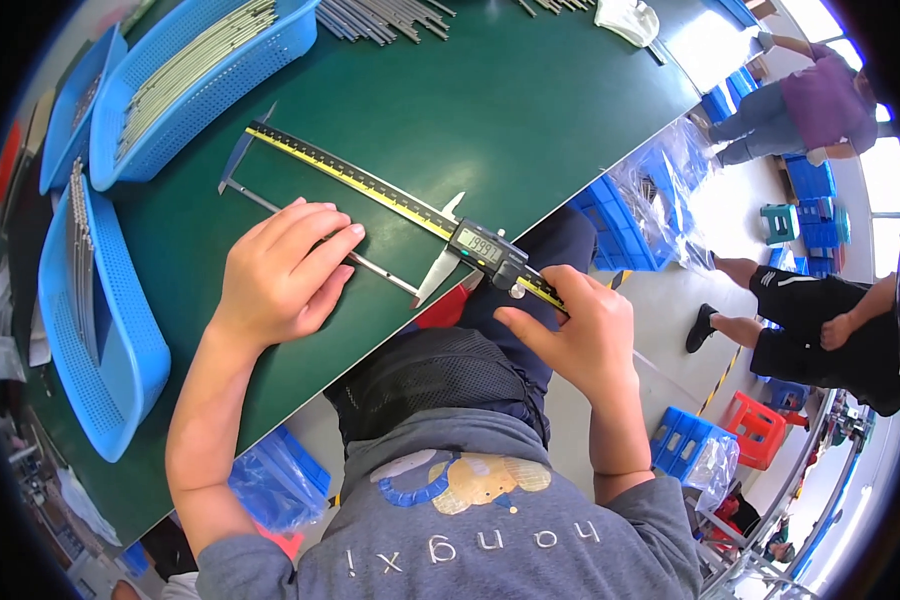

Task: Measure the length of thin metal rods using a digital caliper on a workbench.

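My left hand (282, 272) is closed around the middle of a thin metal rod (382, 271). The rod lies between the jaws of a long digital caliper (355, 183), one end at the far-left jaw and the other at the near-right jaw. A lit display shows on the caliper's slider. My right hand (588, 328) grips the caliper's beam at its right end, just beyond the slider, with the thumb close to the small thumb roller. Both tools are held over the green tabletop (470, 120), slanting down to the right.
A blue basket (215, 82) of pale rods stands at the far left, a second basket (135, 375) with rods nearer. Loose grey rods (378, 18) lie at the far edge beside a white cloth (628, 20). Blue crates (620, 225) and two other people are to the right.
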Available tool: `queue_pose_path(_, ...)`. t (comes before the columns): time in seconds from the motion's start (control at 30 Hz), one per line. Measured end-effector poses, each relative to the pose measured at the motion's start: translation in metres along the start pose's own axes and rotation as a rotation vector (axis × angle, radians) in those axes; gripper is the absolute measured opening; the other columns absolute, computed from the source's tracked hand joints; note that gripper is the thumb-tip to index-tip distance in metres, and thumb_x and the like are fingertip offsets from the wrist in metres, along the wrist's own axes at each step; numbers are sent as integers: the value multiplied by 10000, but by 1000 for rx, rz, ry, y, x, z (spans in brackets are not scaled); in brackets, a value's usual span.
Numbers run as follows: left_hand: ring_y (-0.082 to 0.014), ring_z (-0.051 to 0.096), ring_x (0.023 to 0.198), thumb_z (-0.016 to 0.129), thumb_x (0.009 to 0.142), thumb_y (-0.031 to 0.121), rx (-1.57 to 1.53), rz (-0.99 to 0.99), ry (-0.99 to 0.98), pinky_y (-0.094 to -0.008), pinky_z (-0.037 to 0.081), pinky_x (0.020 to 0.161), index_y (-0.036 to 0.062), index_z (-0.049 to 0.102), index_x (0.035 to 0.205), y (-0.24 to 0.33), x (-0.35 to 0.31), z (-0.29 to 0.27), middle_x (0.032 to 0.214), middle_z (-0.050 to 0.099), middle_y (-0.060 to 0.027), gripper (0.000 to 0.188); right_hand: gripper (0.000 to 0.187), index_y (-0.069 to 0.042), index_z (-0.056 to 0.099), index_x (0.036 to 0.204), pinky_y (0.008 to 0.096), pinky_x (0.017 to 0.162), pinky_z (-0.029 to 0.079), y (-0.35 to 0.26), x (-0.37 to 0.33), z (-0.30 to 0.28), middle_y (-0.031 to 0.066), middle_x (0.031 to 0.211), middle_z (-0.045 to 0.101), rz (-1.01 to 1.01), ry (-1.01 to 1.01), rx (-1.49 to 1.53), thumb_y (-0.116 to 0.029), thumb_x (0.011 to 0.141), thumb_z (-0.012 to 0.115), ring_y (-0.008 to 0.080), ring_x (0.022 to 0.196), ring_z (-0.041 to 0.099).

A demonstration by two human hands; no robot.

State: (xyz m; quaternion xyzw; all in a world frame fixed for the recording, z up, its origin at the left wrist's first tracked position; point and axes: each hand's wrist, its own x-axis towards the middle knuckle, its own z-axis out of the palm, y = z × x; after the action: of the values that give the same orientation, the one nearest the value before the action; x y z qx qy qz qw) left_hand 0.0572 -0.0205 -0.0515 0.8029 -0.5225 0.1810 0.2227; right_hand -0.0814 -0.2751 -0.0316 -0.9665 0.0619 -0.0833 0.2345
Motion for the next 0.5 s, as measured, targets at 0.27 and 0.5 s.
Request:
queue_pose_path(0.27,-264,634,906,669,660,29,23,15,-20,-386,536,805,63,662,992,1,2,2,970,634,-79,333,421,-56,609,816,349,491,456,1,1,0,66,653,601,1,-35,-33,-429,690,758,248,561,608)
queue_pose_path(0.5,-266,636,925,661,664,21,30,-5,-22,-387,536,820,65,669,1005,0,2,-1,983,636,-80,344,392,-68,627,828,310,471,427,2,1,6,40,588,553,-22,35,-20,-384,668,795,193,502,568)
